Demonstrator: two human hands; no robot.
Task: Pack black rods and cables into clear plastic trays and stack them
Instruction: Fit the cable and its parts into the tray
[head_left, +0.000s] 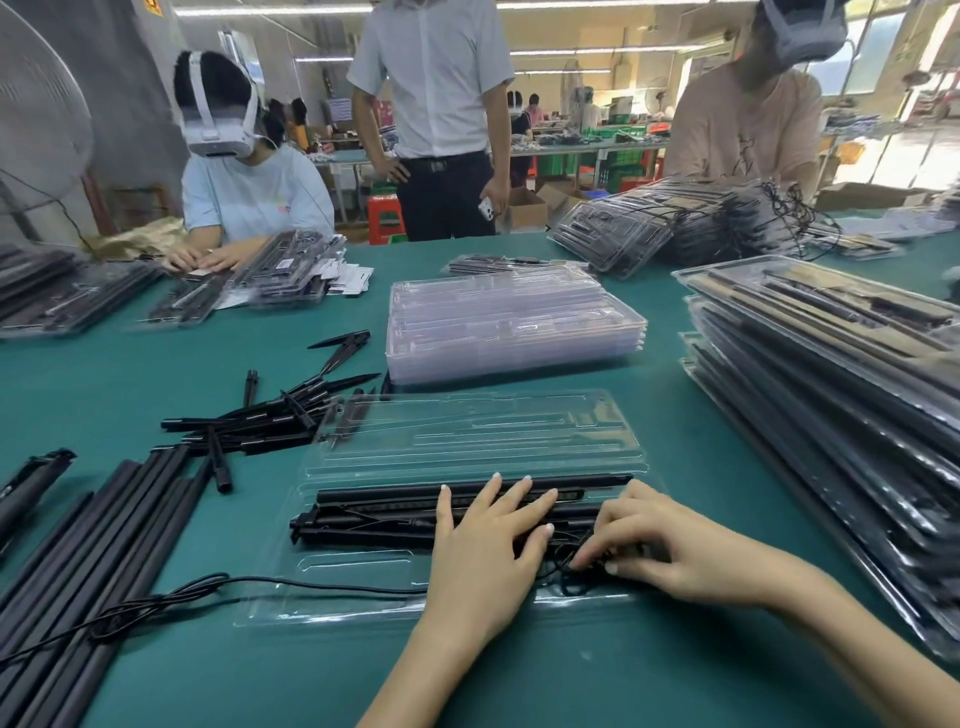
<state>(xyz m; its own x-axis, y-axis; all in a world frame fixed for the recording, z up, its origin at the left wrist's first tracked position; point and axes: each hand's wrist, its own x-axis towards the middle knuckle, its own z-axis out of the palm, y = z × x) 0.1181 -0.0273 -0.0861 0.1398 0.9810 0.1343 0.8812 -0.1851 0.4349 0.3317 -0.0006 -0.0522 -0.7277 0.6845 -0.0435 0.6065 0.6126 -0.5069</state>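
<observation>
Packing bench, one tray in progress. The open clear tray lies on the green table, its hinged lid half folded back flat and bare. Several black rods already sit side by side in the tray's moulded channels. The left hand lies flat on them, fingers straight and spread, pressing down. The right hand has its fingers curled and appears to pinch a bundled black cable at the tray's near right corner, though the fingertips partly hide the contact. The tray is not yet closed or stacked.

Much remains: loose matte rods lie at left with a trailing thin cable across them, and short pointed spikes are heaped beyond. A stack of empty trays, glossy and ribbed, waits behind; filled trays are piled at right. The trays look thin and flexible; the rods are smooth and rigid.
</observation>
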